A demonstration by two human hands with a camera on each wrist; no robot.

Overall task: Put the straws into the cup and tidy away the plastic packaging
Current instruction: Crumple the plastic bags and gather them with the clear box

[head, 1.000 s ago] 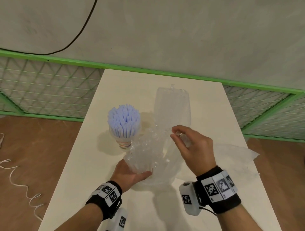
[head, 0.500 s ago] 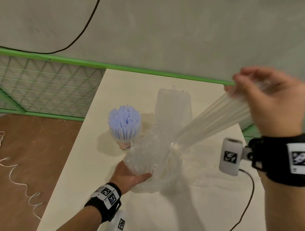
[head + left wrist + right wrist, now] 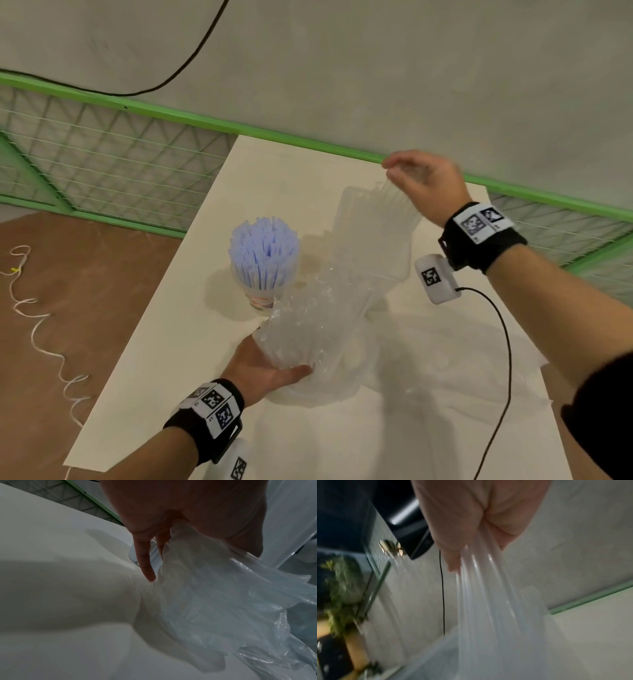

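A cup (image 3: 262, 299) packed with pale blue straws (image 3: 263, 248) stands upright on the white table (image 3: 164, 377), left of centre. My left hand (image 3: 263, 368) grips a crumpled wad of clear plastic packaging (image 3: 315, 329) just in front of the cup; in the left wrist view the plastic packaging (image 3: 214, 601) bunches under the palm. My right hand (image 3: 416, 178) is raised over the far right of the table and pinches the stretched end of a clear plastic sheet (image 3: 394, 222), which runs down into the wad. The right wrist view shows that clear plastic sheet (image 3: 488, 601) hanging from the curled fingers.
A thin clear plastic sheet (image 3: 445, 370) lies flat on the table's right half. A green-framed mesh fence (image 3: 102, 164) runs behind the table below a grey wall. Brown floor with a white cord (image 3: 37, 329) lies left. A black cable (image 3: 503, 359) trails from my right wrist.
My right hand rose from the wad, pulled the plastic up and right, then swung back towards the table's far edge. The left hand and the cup stayed put.
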